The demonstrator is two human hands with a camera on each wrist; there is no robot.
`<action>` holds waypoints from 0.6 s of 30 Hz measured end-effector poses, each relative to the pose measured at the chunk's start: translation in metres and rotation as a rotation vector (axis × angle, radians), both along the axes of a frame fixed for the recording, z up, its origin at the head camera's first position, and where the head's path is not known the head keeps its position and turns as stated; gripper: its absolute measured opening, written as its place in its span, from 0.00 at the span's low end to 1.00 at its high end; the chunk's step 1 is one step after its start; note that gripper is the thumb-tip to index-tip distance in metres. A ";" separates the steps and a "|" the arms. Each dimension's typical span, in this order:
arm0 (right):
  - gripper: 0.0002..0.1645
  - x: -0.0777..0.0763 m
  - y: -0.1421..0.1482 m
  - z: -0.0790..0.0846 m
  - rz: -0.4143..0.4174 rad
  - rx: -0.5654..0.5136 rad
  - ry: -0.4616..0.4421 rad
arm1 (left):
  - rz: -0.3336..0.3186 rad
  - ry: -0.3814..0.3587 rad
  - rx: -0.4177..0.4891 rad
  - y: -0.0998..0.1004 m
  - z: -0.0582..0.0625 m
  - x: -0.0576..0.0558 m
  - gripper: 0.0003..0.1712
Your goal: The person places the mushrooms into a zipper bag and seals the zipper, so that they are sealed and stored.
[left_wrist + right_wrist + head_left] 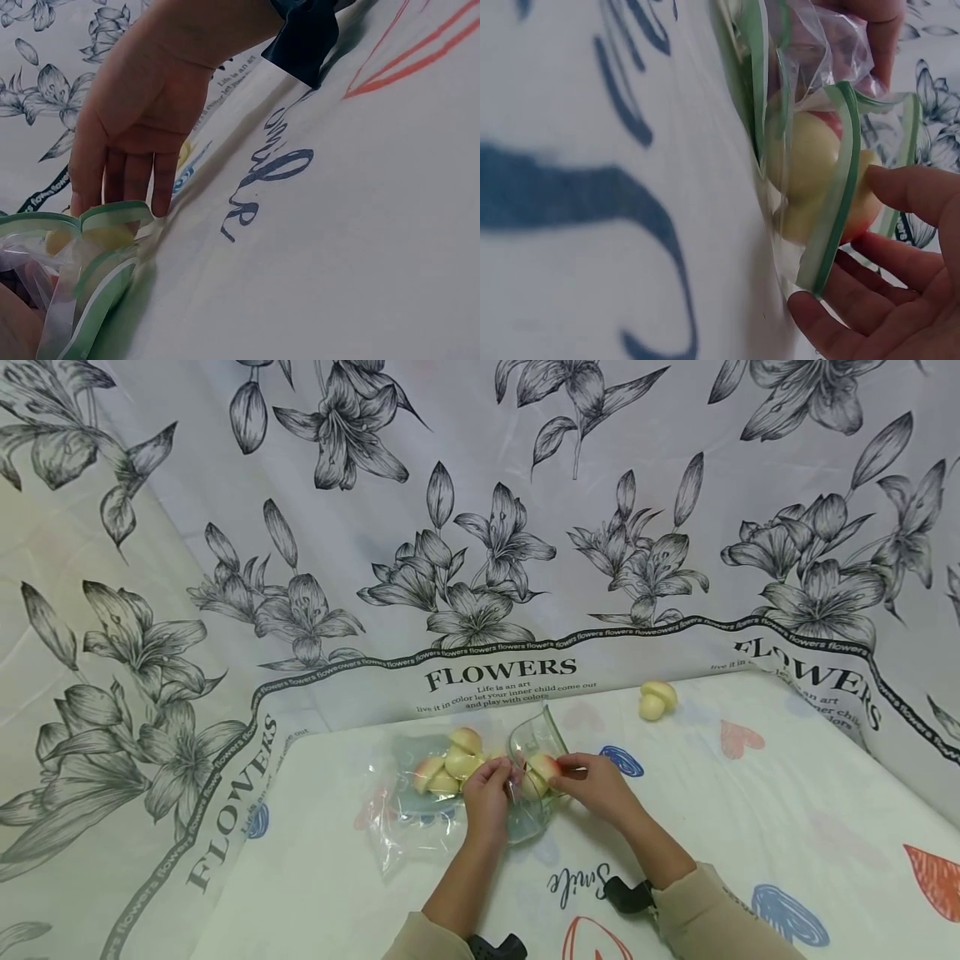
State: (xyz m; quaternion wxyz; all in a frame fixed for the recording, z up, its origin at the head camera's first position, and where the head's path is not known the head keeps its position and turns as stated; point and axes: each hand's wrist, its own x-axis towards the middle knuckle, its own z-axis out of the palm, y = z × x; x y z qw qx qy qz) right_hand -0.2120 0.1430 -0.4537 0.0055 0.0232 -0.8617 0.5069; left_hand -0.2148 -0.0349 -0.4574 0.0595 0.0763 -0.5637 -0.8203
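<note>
A clear zip bag (pixel 423 747) with green edging lies on the table, several pale yellow toy mushrooms (pixel 459 764) with reddish caps clustered inside its left part. My left hand (pixel 487 797) grips the bag near its mouth. At the right end, my right hand (pixel 596 783) holds another toy mushroom (pixel 542 770) between thumb and fingers at the bag's opening. The right wrist view shows this mushroom (pixel 810 150) inside the green zip edge (pixel 844 187), the thumb against its side. Most of the left hand is cut off in the left wrist view.
One more yellow toy mushroom (pixel 657 700) sits at the table's back edge, right of the bag. The white tablecloth (pixel 720 802) carries printed hearts and lettering. A floral curtain (pixel 465 527) hangs behind the table.
</note>
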 end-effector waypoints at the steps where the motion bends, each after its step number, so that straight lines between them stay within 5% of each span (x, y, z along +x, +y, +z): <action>1: 0.26 0.000 0.000 0.000 0.001 -0.002 0.001 | -0.001 0.004 0.001 0.000 0.000 0.000 0.06; 18: 0.19 0.002 -0.004 0.001 0.152 0.053 0.066 | 0.017 0.003 0.101 -0.002 0.007 0.000 0.05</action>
